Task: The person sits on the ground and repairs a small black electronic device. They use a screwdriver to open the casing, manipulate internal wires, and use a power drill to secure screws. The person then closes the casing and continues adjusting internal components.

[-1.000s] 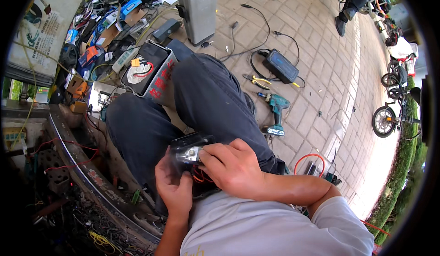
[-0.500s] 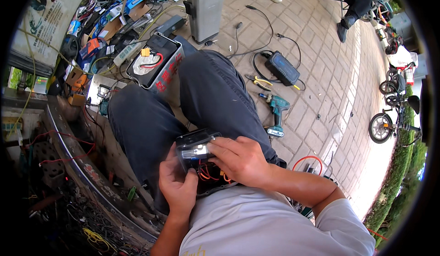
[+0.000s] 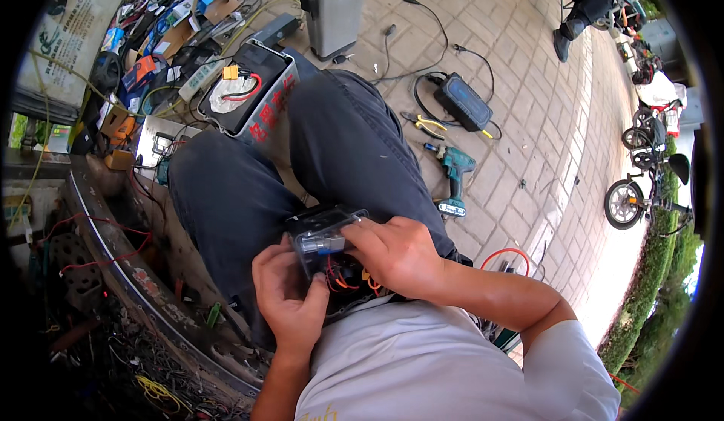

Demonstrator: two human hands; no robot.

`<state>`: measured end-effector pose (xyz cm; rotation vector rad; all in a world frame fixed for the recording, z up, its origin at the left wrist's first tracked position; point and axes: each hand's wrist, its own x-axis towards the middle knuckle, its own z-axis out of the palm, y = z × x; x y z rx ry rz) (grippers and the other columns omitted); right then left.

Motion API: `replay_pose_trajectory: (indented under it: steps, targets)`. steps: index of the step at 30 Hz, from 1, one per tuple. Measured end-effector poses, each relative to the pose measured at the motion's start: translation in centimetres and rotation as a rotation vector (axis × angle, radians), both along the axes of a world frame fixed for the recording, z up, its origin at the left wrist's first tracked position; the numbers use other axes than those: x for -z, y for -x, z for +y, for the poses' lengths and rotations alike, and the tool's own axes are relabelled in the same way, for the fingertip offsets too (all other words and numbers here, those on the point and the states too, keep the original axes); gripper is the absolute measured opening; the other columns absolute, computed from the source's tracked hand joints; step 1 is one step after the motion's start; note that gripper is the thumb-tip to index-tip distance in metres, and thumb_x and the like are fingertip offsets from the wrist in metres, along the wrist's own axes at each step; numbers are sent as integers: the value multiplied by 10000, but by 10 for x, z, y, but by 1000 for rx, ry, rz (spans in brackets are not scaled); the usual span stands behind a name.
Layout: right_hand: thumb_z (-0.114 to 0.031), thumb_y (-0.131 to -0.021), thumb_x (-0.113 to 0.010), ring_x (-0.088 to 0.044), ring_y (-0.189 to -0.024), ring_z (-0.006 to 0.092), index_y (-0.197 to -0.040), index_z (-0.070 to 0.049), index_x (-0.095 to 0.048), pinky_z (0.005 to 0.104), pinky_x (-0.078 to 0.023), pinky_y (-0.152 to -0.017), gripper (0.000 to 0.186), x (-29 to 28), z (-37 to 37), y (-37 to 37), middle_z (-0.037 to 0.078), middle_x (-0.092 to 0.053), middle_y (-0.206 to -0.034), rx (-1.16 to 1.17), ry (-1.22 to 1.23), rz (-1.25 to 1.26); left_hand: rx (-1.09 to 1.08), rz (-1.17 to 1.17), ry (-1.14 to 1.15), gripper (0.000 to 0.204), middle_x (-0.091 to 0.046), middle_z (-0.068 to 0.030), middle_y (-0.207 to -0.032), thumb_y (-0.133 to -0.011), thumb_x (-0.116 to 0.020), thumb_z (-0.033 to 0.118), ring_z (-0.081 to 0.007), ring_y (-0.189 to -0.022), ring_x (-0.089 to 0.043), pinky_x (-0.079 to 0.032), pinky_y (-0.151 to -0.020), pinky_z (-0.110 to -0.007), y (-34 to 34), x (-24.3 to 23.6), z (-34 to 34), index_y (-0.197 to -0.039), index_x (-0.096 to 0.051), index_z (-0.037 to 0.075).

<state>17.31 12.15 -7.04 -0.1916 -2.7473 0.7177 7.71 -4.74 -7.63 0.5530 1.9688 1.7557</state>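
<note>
My left hand (image 3: 290,293) grips the near left side of a small clear-topped plastic case (image 3: 320,236) held over my lap, its thumb against the lower edge. My right hand (image 3: 396,255) is closed on the case's right side, fingertips on the lid. A silvery part with some blue shows through the plastic. Red, orange and yellow wires (image 3: 347,281) lie just below the case, partly hidden by my fingers.
A teal cordless drill (image 3: 456,176), pliers (image 3: 422,127) and a black charger (image 3: 461,101) lie on paving. A battery box (image 3: 264,104), tall silver case (image 3: 332,14) and cluttered electronics (image 3: 173,36) are ahead-left. A seated person's leg (image 3: 569,25) and parked bikes (image 3: 633,195) are rightward.
The case and both hands have shifted slightly, and the case has tilted, showing more of the wires below than a second ago. Both hands still hold it.
</note>
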Motion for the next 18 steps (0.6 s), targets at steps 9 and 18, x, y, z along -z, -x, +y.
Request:
replay_pose_trajectory:
  steps: [9, 18]
  targets:
    - [-106, -708, -714, -652, -662, 222, -1112, -8, -593, 314, -504, -581, 433, -4, 4, 3, 114, -672, -1001, -11, 78, 59, -40, -64, 31, 494, -456, -116, -1298, -722, -642, -126, -206, -1146, -558, -464, -978, -326, 8, -3, 0, -1209, -589, -66]
    - [-147, -690, -647, -602, -609, 213, -1105, -21, -581, 323, -489, -553, 438, 2, 0, 5, 75, -625, -942, 2, 95, 23, 27, -75, 19, 416, -428, -97, -1252, -735, -631, -135, -172, -1094, -575, -497, -942, -307, 12, 0, -5, -1141, -582, -57]
